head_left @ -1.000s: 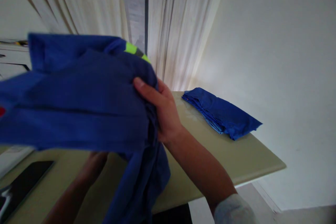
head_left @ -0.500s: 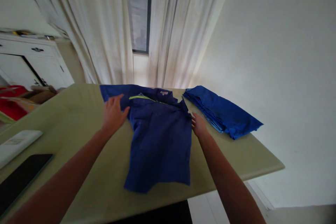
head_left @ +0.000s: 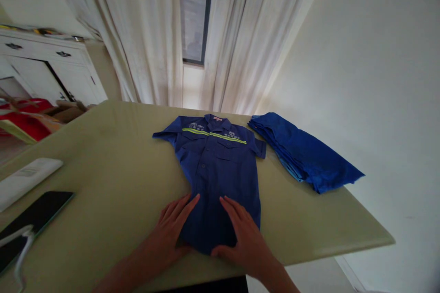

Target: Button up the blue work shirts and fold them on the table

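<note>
1. Blue shirt (head_left: pixel 223 165): lies front up on the bench (head_left: pixel 120 169), between the two hands, collar (head_left: pixel 225 123) at the far end and lower hem towards the person. A yellow-green band (head_left: pixel 228 138) crosses the chest, with pale printing above it and pocket flaps below.
2. Left hand (head_left: pixel 167 233): palm down at the shirt's lower left edge, fingertips resting on the cloth. Grip not closed — thumb and fingers stand apart.
3. Right hand (head_left: pixel 245 238): on the lower right part of the shirt, fingertips on the cloth, thumb at the hem. Grip likewise spread, thumb well clear of the fingers.
4. Sleeves: the one on the left side extends outward over the bench; the one on the right side ends just beside a folded blue cloth (head_left: pixel 309 153). Whether the two touch cannot be told.
5. Folded blue cloth: lies in layers near the bench's right edge.
6. Left side of bench: a white device (head_left: pixel 27 181) lies beyond a dark phone (head_left: pixel 37 210); a white cable (head_left: pixel 24 249) passes over the phone.
7. Background: pale curtains (head_left: pixel 144 32) behind the bench, white cabinet (head_left: pixel 77 73) at far left.
</note>
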{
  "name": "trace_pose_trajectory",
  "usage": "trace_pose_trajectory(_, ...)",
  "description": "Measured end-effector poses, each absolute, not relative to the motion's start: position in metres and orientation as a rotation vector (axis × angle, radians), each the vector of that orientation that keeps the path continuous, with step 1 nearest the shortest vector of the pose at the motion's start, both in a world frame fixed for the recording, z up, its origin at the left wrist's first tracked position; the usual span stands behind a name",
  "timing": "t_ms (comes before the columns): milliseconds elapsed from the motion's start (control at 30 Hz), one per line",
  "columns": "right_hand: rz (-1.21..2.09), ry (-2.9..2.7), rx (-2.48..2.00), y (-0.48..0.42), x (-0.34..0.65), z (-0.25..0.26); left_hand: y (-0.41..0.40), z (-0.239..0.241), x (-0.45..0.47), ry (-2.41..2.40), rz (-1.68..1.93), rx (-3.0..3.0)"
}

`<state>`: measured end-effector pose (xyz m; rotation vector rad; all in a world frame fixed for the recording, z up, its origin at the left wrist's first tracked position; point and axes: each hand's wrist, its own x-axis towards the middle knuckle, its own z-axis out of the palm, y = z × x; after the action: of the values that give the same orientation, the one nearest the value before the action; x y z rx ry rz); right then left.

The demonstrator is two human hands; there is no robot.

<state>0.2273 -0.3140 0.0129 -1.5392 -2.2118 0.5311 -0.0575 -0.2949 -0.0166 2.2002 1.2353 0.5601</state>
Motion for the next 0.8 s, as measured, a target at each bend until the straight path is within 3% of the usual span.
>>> trace_pose_trajectory(200, 0.391, -2.211, -1.636, -0.319, 0.21, 0.003, -0.27, 0.003, 0.001, 1.164, 0.933, 2.049)
trace_pose_trajectory(433, 0.268, -2.21, -1.634, -0.342, 0.209, -0.008, -0.247, 0.013, 0.044, 1.147, 0.984, 2.305)
trace_pose_trajectory(633, 0.105, -2.032, -1.784, -0.34, 0.245, -0.024, -0.233, 0.047, -0.008, 1.051, 0.786, 2.822)
trace_pose_trajectory(800, 0.089, -1.938, -1.629, -0.348, 0.279, -0.003, -0.236, 0.058, -0.075, 1.407, 0.767, 2.803)
